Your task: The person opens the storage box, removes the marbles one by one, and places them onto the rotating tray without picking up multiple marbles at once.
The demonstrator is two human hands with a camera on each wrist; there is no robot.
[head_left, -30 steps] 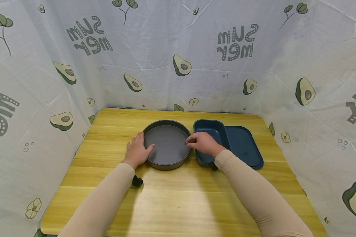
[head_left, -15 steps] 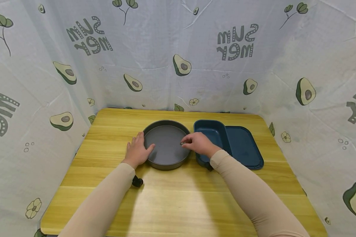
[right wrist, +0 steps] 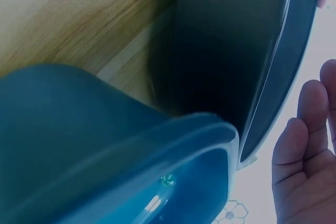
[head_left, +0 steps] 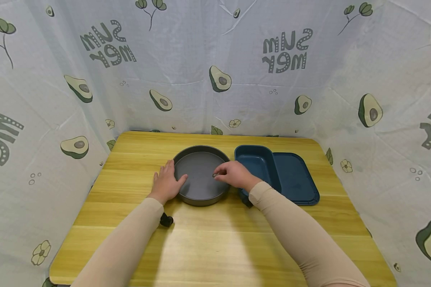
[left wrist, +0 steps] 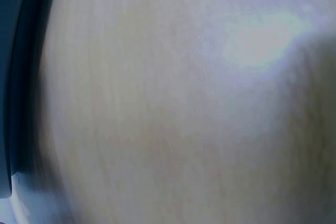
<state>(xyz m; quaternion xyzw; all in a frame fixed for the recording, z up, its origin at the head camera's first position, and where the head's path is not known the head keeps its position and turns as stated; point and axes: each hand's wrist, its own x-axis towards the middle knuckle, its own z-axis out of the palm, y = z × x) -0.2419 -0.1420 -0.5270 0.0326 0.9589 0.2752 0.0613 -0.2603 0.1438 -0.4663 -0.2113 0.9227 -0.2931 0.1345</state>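
Observation:
In the head view, a round dark grey baking pan (head_left: 201,175) sits on the wooden table. My left hand (head_left: 165,185) lies with spread, straight fingers on its left rim, thumb reaching over the inside. Over the right part of the pan, my right hand (head_left: 235,174) pinches a small greyish piece (head_left: 214,175) between thumb and fingertips; its kind cannot be made out. Just right of the pan stands a deep blue rectangular box (head_left: 259,159), partly behind the right wrist. The right wrist view shows the box's rim (right wrist: 210,124), the pan's side (right wrist: 226,40) and curled right fingers.
A flat blue lid (head_left: 296,177) lies against the box's right side. A small green spot (right wrist: 167,180) shows inside the box in the right wrist view. A black wrist-camera mount (head_left: 166,220) sits by the left wrist. A printed avocado curtain (head_left: 186,59) surrounds the wooden table (head_left: 212,247).
My right hand has moved left, from the pan's right rim farther over its inside, still pinching the small piece. The left hand and the pan have stayed in place.

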